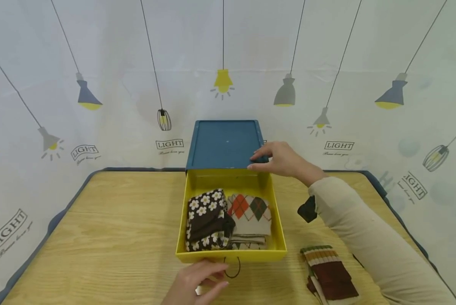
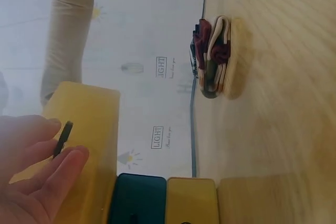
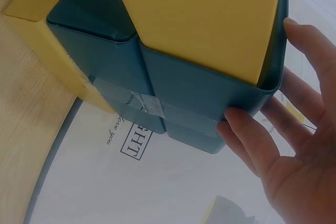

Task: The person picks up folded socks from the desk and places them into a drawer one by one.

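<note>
In the head view, a yellow drawer [image 1: 229, 256] is pulled out of the blue drawer cabinet [image 1: 226, 142]. Inside lie folded daisy-patterned socks [image 1: 207, 218] on the left and argyle socks [image 1: 249, 216] on the right. At the drawer's front, a thin dark loop handle [image 1: 233, 277] sticks out. My left hand [image 1: 197, 279] is at this loop, thumb and index finger spread apart, the handle [image 2: 63, 140] between them in the left wrist view. With thumb on the side and fingers over the top edge, my right hand [image 3: 294, 129] holds the cabinet's upper corner.
Folded striped maroon socks [image 1: 331, 273] lie on the wooden table [image 1: 109, 237], right of the drawer. Below the pulled-out drawer, the left wrist view shows a teal drawer front [image 2: 139, 198] and a yellow one [image 2: 191, 200]. A lamp-printed curtain [image 1: 129, 84] surrounds the table.
</note>
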`<act>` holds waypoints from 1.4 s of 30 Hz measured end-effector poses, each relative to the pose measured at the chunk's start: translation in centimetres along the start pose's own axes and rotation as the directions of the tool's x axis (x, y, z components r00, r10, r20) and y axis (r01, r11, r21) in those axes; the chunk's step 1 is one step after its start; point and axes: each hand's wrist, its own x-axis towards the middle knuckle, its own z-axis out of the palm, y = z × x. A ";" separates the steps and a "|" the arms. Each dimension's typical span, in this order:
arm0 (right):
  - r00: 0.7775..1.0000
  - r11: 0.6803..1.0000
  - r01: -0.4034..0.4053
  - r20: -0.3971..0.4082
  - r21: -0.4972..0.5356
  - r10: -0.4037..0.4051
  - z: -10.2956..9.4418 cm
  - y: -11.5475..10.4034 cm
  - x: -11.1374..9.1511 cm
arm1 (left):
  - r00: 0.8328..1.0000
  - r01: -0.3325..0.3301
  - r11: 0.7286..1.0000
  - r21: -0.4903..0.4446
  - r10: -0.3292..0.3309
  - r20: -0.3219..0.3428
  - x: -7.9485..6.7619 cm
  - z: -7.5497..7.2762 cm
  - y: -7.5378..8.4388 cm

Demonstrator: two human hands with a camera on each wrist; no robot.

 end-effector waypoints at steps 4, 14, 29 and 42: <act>1.000 1.000 0.005 0.000 -0.006 -0.005 0.0 -0.1 0.0 | 1.000 0.002 1.000 -0.025 -0.003 -0.019 -0.1 0.8 -0.4; 1.000 1.000 -0.004 0.008 -0.013 0.004 0.0 -0.1 0.0 | 0.990 -0.074 0.997 -0.035 0.070 -0.122 0.2 1.6 -1.1; 1.000 1.000 0.009 0.002 -0.018 -0.009 0.0 -0.1 0.1 | 0.966 0.189 0.966 -0.177 -0.215 -0.143 2.6 1.1 0.1; 1.000 1.000 -0.013 -0.006 -0.021 0.013 0.1 -0.1 0.0 | 0.876 0.434 0.842 -0.321 -0.477 -0.069 8.6 -1.4 -2.1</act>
